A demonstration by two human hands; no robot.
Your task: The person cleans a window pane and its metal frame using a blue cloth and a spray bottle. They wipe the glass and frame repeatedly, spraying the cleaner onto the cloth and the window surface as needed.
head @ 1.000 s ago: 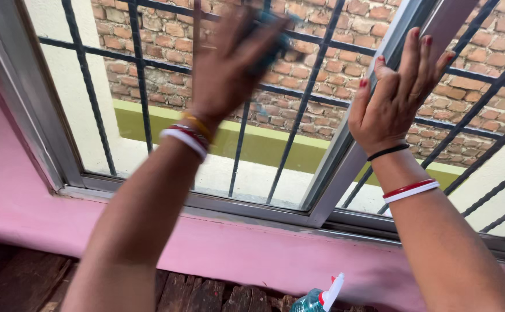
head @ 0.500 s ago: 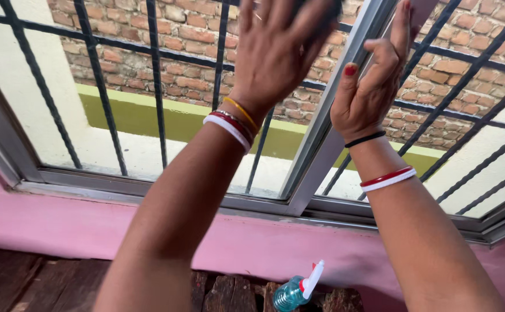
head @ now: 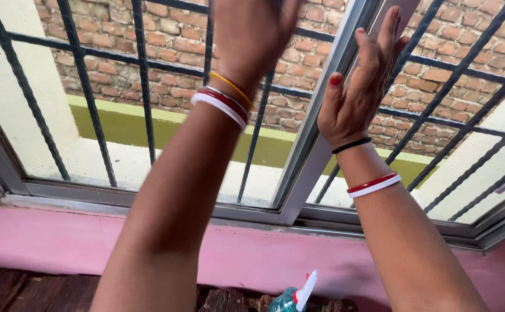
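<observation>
My left hand [head: 251,36] is raised against the glass pane [head: 171,144] of a sliding window; its fingers run off the top edge of the view. The dark cloth it pressed on the glass a moment ago is hidden behind the hand. Red, white and yellow bangles ring that wrist. My right hand [head: 356,86] lies flat, fingers together and pointing up, on the grey metal upright [head: 307,156] between the two panes. It holds nothing.
Black bars [head: 142,81] stand behind the glass, with a brick wall [head: 166,40] beyond. A pink sill wall [head: 44,237] runs below the frame. A teal spray bottle with a white nozzle [head: 294,296] stands on dark wooden planks [head: 10,292].
My left hand has wiped to the right and up the glass until its fingers and the cloth left the view. My right hand shifted left onto the upright. The camera turned right.
</observation>
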